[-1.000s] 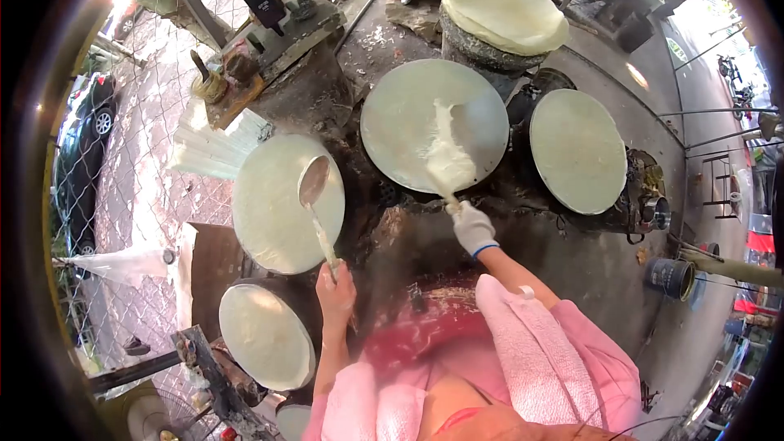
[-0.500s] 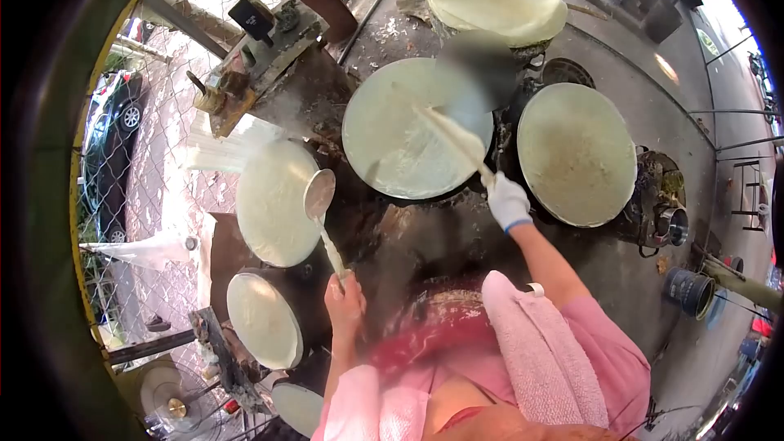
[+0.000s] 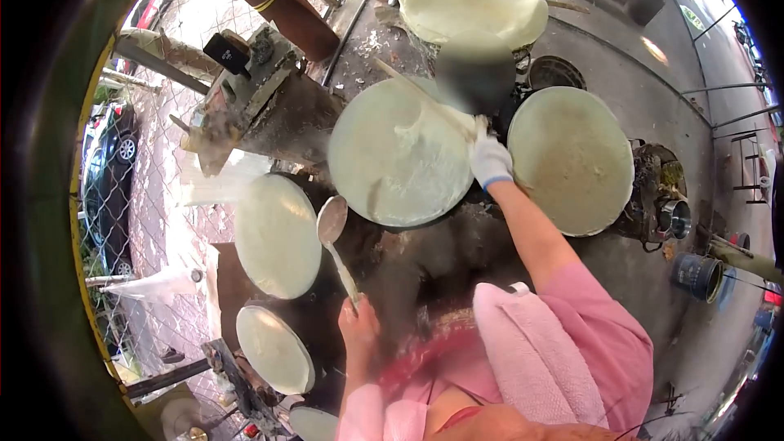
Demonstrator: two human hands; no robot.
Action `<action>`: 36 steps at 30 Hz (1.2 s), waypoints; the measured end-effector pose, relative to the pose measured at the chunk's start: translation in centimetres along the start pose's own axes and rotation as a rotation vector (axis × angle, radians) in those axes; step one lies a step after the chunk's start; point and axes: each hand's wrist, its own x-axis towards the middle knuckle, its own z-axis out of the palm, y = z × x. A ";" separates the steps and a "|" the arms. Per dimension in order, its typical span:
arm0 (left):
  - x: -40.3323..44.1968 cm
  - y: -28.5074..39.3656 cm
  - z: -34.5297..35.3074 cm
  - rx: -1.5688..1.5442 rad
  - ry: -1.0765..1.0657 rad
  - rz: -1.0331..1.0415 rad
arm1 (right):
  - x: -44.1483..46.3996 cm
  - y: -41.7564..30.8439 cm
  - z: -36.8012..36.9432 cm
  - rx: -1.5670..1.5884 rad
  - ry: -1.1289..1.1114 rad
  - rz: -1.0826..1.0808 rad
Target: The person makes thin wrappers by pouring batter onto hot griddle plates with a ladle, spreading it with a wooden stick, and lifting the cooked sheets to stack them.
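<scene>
A person in a pink top stands over a cluster of round griddles, a pink towel [image 3: 535, 351] hanging from one shoulder. The biggest griddle in reach is the middle griddle [image 3: 384, 220], straight ahead, with pale batter [image 3: 392, 155] spread unevenly across it, streaked and thicker in places. A dark blur covers part of its upper right edge. Just beside it on the right sits the right griddle [image 3: 572, 163], its pale top turning brownish toward the middle. Beyond the middle griddle lies a wide pile of pale round sheets [image 3: 469, 4]. To the left is the left griddle [image 3: 278, 237], with a smooth pale top, and nearer the person a smaller griddle [image 3: 275, 351], tilted in view.

A brown pipe [image 3: 282, 8] with a yellow band leans at the upper left, and a dark bucket [image 3: 697, 279] lies well apart on the right.

The right hand [image 3: 492, 162], in a white glove, grips a wooden stick [image 3: 418, 91] that slants across the middle griddle's upper side; whether it touches the batter is unclear. The bare left hand [image 3: 359, 331] is closed around the handle of a ladle [image 3: 332, 220], whose bowl hangs between the left and middle griddles. A black phone [image 3: 226, 53] stands at the upper left.
</scene>
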 end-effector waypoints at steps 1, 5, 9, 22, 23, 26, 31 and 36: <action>0.1 -0.2 0.0 0.057 0.012 0.023 | 2.0 -1.6 -0.7 -0.025 0.038 0.006; 0.7 -1.5 -0.7 0.166 0.000 0.098 | 2.6 -5.7 -1.7 0.091 0.105 -0.167; 0.9 -0.8 0.2 0.151 -0.021 0.138 | -8.3 -0.2 1.9 0.525 0.141 -0.477; 12.0 6.3 8.5 0.119 -0.321 0.216 | -12.7 8.1 -1.2 1.062 -0.403 0.205; 14.4 7.4 9.7 0.094 -0.364 0.171 | -13.4 7.5 -2.5 1.046 -0.449 0.215; 21.1 10.0 14.4 0.071 -0.504 0.147 | -15.7 6.9 -2.5 1.044 -0.493 0.212; 26.6 9.6 18.1 0.074 -0.718 -0.036 | -21.2 7.4 3.4 1.141 -0.145 0.218; 22.9 6.3 13.6 0.103 -0.658 -0.204 | -23.3 -0.9 6.6 1.381 -0.384 0.407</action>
